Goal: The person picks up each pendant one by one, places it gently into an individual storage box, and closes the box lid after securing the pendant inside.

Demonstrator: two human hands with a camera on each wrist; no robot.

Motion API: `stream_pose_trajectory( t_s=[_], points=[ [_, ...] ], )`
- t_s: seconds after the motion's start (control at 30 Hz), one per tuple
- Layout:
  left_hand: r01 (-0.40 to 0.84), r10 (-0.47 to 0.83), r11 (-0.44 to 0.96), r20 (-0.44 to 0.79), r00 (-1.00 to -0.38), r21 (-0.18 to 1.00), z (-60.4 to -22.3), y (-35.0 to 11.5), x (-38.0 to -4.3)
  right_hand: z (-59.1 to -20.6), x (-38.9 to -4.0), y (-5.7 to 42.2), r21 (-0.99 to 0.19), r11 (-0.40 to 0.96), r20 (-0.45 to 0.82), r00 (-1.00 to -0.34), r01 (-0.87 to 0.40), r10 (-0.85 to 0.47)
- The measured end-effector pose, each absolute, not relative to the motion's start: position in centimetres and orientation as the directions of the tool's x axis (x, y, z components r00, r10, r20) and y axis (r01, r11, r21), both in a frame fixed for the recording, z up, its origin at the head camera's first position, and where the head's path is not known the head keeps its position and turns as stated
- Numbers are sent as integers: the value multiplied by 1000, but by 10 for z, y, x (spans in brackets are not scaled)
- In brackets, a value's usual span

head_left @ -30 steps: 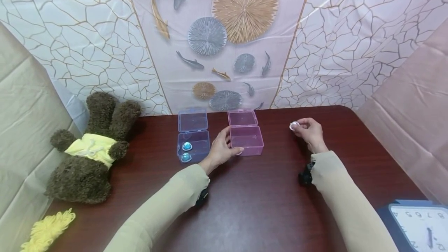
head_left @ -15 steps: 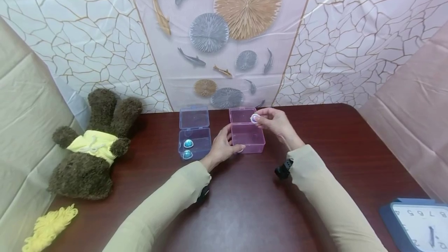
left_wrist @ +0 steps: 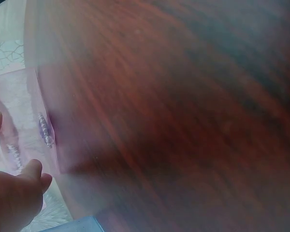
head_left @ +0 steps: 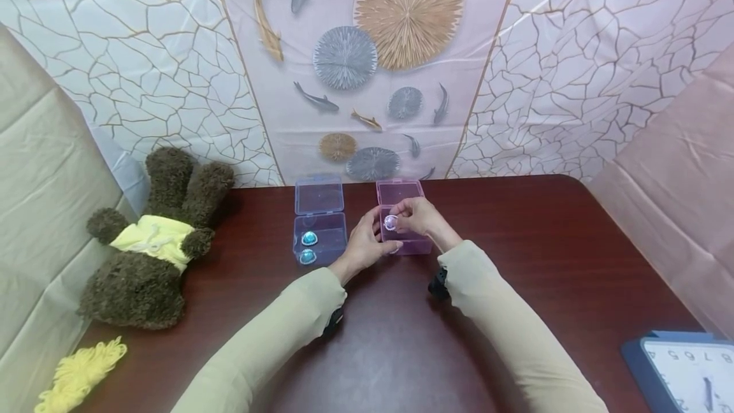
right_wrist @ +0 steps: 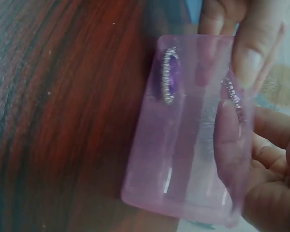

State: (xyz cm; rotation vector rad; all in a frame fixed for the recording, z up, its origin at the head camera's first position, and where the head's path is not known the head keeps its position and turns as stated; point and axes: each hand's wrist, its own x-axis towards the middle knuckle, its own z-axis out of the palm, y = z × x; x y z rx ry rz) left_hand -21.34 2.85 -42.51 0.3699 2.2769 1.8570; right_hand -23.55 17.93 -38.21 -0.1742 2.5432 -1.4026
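A pink clear plastic box (head_left: 415, 247) stands on the table with its lid swung back. My left hand (head_left: 367, 242) grips its left side, thumb at the front wall and fingers behind. My right hand (head_left: 424, 218) pinches a purple gem with a silver beaded rim (head_left: 391, 222) over the box's open top. In the right wrist view, the fingertips and the held gem (right_wrist: 234, 96) dip inside the box, seen through its wall. Another purple beaded gem (right_wrist: 170, 75) lies on the box floor near the left thumb (right_wrist: 249, 60).
Left of the pink box, a blue clear box (head_left: 334, 234) with its lid back holds two turquoise gems (head_left: 309, 238). A brown plush toy (head_left: 132, 292) and yellow yarn (head_left: 80, 375) lie at the left. A blue-framed clock (head_left: 682, 368) is at the right front.
My right hand has carried the beaded gem leftward from the right side of the table to the pink box and lowered it. My left hand has kept its hold on the box.
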Motion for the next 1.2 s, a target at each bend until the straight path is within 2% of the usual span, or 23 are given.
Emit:
stream_pose_trajectory(
  t_s=[0.33,0.63,1.2],
  points=[
    [80,309,187,19,-951,979,-424,28,-213,-393,-241,175,-832,549,-208,-962,80,-176],
    [100,306,185,39,-951,978,-425,28,-213,-400,-243,172,-733,678,-171,-979,51,-111],
    [99,304,187,39,-952,977,-425,29,-214,-400,-244,172,-724,687,-223,-964,62,-148]
  ],
)
